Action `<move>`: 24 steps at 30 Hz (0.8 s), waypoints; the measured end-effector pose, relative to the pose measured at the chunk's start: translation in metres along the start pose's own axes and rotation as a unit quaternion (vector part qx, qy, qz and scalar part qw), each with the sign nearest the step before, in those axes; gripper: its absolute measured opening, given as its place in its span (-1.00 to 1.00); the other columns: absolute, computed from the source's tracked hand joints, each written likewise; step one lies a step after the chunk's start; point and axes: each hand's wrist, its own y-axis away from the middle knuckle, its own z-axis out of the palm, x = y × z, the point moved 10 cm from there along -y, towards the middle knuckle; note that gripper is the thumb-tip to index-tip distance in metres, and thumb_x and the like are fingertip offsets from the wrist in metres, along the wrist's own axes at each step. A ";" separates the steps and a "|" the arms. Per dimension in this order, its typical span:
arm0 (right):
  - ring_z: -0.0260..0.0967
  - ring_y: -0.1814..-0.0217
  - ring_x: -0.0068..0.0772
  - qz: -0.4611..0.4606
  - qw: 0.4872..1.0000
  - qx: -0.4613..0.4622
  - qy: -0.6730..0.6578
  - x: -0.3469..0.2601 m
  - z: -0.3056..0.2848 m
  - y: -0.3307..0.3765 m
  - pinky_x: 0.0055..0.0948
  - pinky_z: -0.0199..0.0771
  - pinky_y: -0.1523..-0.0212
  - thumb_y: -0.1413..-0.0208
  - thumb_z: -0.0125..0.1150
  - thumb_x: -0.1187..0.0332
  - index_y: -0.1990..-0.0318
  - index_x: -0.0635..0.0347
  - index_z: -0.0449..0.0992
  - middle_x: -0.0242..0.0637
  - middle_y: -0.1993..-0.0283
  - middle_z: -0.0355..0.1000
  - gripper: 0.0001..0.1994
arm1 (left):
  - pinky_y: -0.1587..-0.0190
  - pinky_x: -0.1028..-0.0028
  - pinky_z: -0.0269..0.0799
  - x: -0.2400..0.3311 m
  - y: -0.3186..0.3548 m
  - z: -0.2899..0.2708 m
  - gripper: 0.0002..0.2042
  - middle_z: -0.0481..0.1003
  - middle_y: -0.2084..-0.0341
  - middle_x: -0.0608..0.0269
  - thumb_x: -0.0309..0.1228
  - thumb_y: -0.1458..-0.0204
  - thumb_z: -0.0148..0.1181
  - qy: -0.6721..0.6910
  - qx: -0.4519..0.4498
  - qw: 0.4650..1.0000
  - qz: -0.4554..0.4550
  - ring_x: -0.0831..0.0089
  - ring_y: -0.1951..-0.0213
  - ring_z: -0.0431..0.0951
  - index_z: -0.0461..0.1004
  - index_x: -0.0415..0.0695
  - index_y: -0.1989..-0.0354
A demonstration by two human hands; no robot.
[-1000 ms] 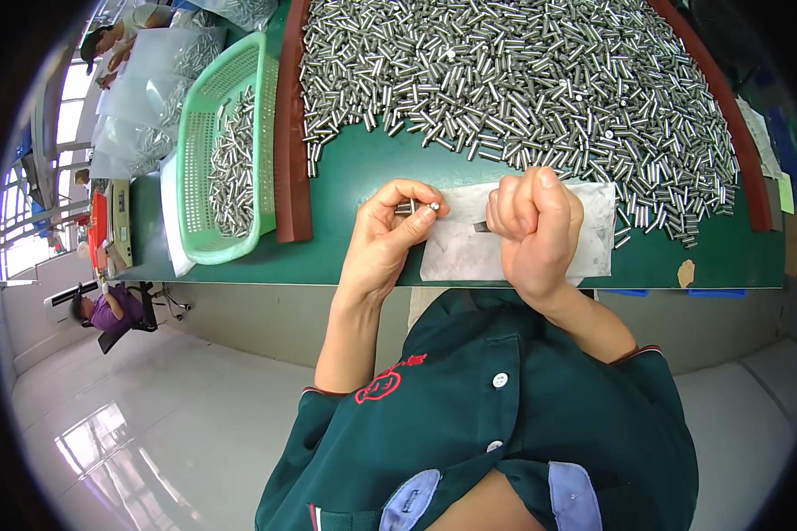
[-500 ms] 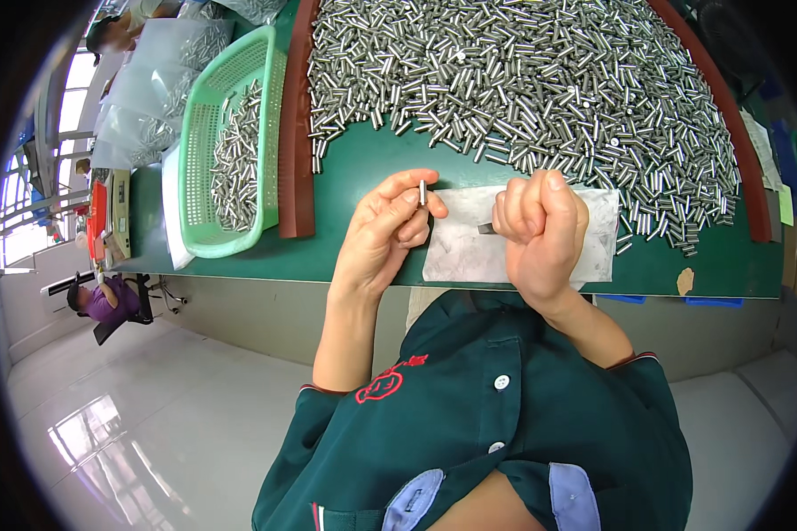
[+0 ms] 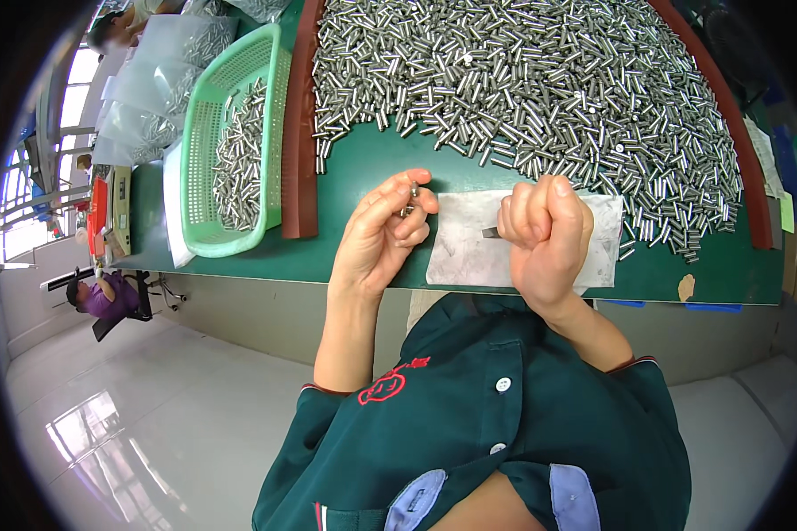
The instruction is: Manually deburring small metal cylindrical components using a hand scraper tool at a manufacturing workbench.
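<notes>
My left hand [image 3: 376,232] pinches a small shiny metal pin [image 3: 413,189] between thumb and fingertips, its end turned partly toward me. More bright metal shows between the curled fingers below it, too covered to make out fully. To the right, my right hand [image 3: 549,234] is closed in a fist over a stained white cloth [image 3: 465,257]. From this fist a dark, flat-ended piece [image 3: 491,233] sticks out on the left side; the rest of it is hidden. Beyond both hands a wide pile of metal pins [image 3: 522,97] covers the green table [image 3: 363,155].
Dark red rails [image 3: 299,150] flank the pile. A green plastic basket [image 3: 276,106] with pins stands left of the left rail. Farther left are clear bags of pins [image 3: 155,88] and a scale [image 3: 119,212]. A person in purple [image 3: 111,299] sits at the far left.
The pin in my left fingers has turned from upright to nearly end-on, and the fingers have drawn in around it. My right fist stays almost in place, with the dark piece showing slightly more.
</notes>
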 end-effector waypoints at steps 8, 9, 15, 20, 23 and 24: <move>-0.21 0.73 -0.68 0.002 1.000 0.002 -0.029 0.000 -0.002 0.000 -0.63 -0.19 0.71 -0.10 -0.31 0.36 0.74 0.14 0.00 -0.46 0.79 -0.07 -0.65 | 0.64 0.68 0.00 -0.001 -0.002 -0.006 -0.86 0.36 0.52 0.18 -0.49 -0.05 -0.14 0.061 0.011 0.998 -0.007 0.67 0.70 0.06 0.26 -0.27 0.26; -0.20 0.73 -0.68 0.002 1.000 0.001 -0.030 0.000 -0.001 0.000 -0.63 -0.19 0.71 -0.10 -0.31 0.36 0.74 0.14 0.00 -0.46 0.79 -0.07 -0.65 | 0.64 0.69 0.01 -0.001 -0.002 -0.007 -0.85 0.38 0.51 0.15 -0.48 -0.05 -0.13 0.069 0.004 0.998 -0.006 0.67 0.70 0.07 0.28 -0.26 0.26; -0.20 0.73 -0.68 0.003 1.000 0.002 -0.029 -0.001 -0.001 0.000 -0.63 -0.19 0.71 -0.10 -0.31 0.37 0.74 0.14 -0.01 -0.46 0.79 -0.07 -0.65 | 0.65 0.69 0.01 -0.001 -0.002 -0.008 -0.85 0.39 0.52 0.13 -0.46 -0.05 -0.11 0.088 0.002 0.996 -0.002 0.66 0.69 0.07 0.32 -0.25 0.27; -0.20 0.73 -0.67 0.003 0.999 0.001 -0.032 0.000 -0.002 0.000 -0.63 -0.19 0.71 -0.10 -0.31 0.37 0.74 0.14 0.00 -0.46 0.79 -0.08 -0.65 | 0.64 0.66 0.03 0.000 -0.003 -0.001 -0.86 0.36 0.55 0.12 -0.42 -0.03 -0.12 0.143 -0.016 0.989 -0.018 0.63 0.68 0.09 0.30 -0.24 0.42; -0.20 0.73 -0.67 -0.001 0.999 0.006 -0.036 0.000 -0.005 0.000 -0.63 -0.19 0.71 -0.10 -0.31 0.38 0.74 0.15 0.00 -0.46 0.79 -0.07 -0.65 | 0.63 0.62 0.06 0.004 -0.006 0.000 -0.80 0.30 0.56 0.08 -0.35 0.01 -0.16 0.184 0.036 0.982 -0.012 0.57 0.63 0.12 0.20 -0.19 0.58; -0.20 0.73 -0.67 0.002 0.999 0.006 -0.034 0.001 -0.004 0.000 -0.63 -0.18 0.71 -0.10 -0.31 0.38 0.74 0.15 0.00 -0.46 0.79 -0.07 -0.65 | 0.63 0.62 0.06 0.006 -0.007 0.000 -0.80 0.30 0.56 0.08 -0.35 0.01 -0.16 0.184 0.035 0.982 -0.012 0.57 0.63 0.12 0.20 -0.19 0.58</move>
